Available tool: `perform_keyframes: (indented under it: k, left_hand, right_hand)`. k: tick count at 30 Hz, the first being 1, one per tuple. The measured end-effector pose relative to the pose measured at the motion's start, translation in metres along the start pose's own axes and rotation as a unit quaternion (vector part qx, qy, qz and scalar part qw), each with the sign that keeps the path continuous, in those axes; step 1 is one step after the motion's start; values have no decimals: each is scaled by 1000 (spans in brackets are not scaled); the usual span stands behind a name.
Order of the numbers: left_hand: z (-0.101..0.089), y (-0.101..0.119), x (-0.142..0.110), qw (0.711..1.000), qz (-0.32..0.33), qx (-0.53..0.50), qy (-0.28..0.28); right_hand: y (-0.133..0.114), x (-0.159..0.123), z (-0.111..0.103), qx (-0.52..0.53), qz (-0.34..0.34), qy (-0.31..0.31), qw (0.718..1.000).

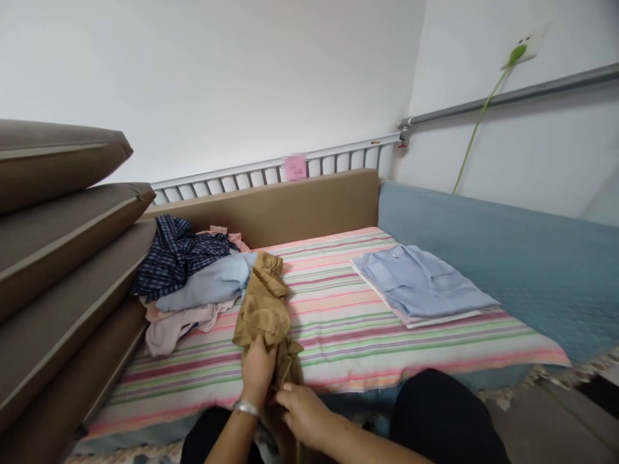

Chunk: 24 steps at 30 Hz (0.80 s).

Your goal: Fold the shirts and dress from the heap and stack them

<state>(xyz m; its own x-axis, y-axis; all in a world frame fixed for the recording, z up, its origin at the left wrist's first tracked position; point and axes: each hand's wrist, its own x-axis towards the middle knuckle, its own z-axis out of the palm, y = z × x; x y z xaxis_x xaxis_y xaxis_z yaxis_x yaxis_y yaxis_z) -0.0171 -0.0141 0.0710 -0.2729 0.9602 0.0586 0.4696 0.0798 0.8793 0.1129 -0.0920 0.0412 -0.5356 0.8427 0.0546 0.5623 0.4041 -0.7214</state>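
Observation:
A mustard-brown garment [265, 303] stretches from the bed toward me, its lower end dropping past the bed edge between my knees. A thin cord shows on its near part. My left hand [257, 368], with a silver bracelet at the wrist, is closed on the cloth. To the right of it and nearer to me, my right hand [300, 407] pinches the garment's edge; its fingertips are partly hidden. Crumpled clothes lie left of the garment: a dark plaid shirt [181, 254], a light blue piece [210, 283] and a pale pink piece [167, 335].
Folded blue clothing [420, 280] lies on the right of the striped sheet [329, 303]. Stacked brown cushions [62, 270] rise at the left. A brown backrest [309, 205] and a blue-covered side [464, 238] border the bed. A green cord [476, 132] hangs from the wall socket.

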Motion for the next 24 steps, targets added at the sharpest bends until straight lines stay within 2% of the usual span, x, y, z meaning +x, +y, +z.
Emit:
perform_keyframes:
  k: [3, 5, 7, 8, 11, 14, 15, 18, 21, 24]
  left_hand:
    - [-20, -13, 16, 997, -24, -76, -15]
    - [-45, -23, 18, 990, -45, -135, 0]
    - [-75, -39, 11, 966, -85, -241, 40]
    - [-90, -49, 4, 946, -109, -299, 65]
    - [-129, -85, -26, 861, -219, -443, 119]
    - [-153, -112, -53, 794, -361, -470, 133]
    - [-157, -117, -58, 785, -387, -464, 137]
    - [-159, -118, -61, 792, -378, -456, 145]
    - [-152, -113, -53, 816, -348, -446, 114]
    - [-141, -118, -48, 852, -330, -395, 95]
  right_hand:
    - [9, -8, -14, 18, 28, 27, 999]
    - [13, -10, -23, 49, 54, 56, 996]
    - [17, -11, -25, 82, 83, 81, 990]
    - [19, -11, -24, 97, 95, 83, 987]
    - [24, -13, -10, 121, 102, 45, 986]
    - [27, -14, 1, 114, 94, 31, 989]
    - [28, -14, 2, 111, 93, 35, 989]
    - [32, -7, -5, 101, 108, 60, 987]
    - [39, 2, -18, 76, 176, 119, 974]
    - [44, 12, -24, 51, 225, 156, 960]
